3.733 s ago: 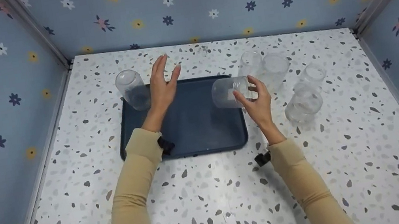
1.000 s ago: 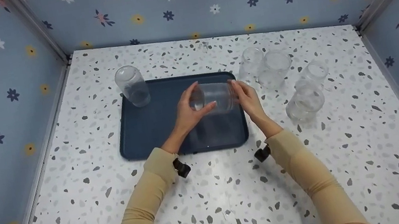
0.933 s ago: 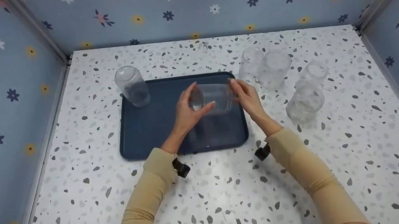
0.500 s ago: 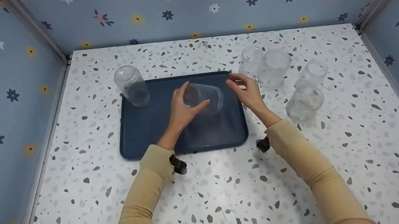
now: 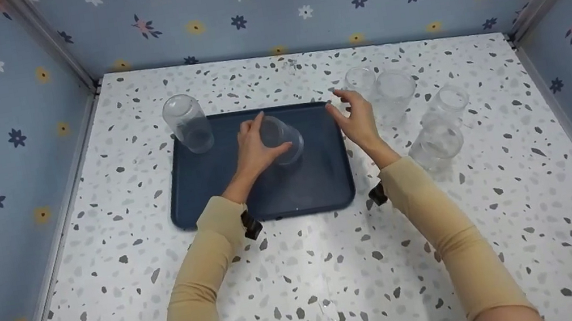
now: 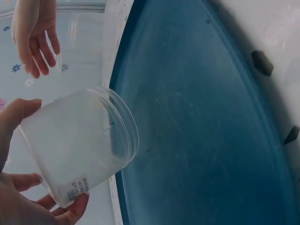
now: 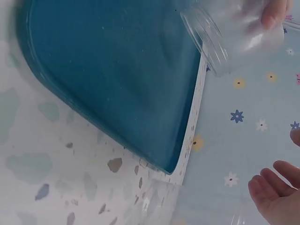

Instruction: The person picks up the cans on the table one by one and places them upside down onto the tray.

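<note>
1 clear cylindrical plastic jar (image 5: 284, 142) tilted over a dark-blue rectangular tray (image 5: 269, 200)

Nearest, at right, 2 clear round jars (image 5: 437, 143) stand on the speckled white tabletop (image 5: 509, 228). The left hand (image 5: 254, 151) grips the tilted jar, fingers and thumb round it. The right hand (image 5: 360, 117) hovers by the tray's right edge, fingers loosely parted. Farther: 1 tall clear jar (image 5: 190, 127) on the tray's far left corner, 2 transparent round jars (image 5: 396, 88) behind the right hand.

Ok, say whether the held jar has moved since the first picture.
Yes, the jar moved left, from the right edge of the tray toward its middle.
</note>
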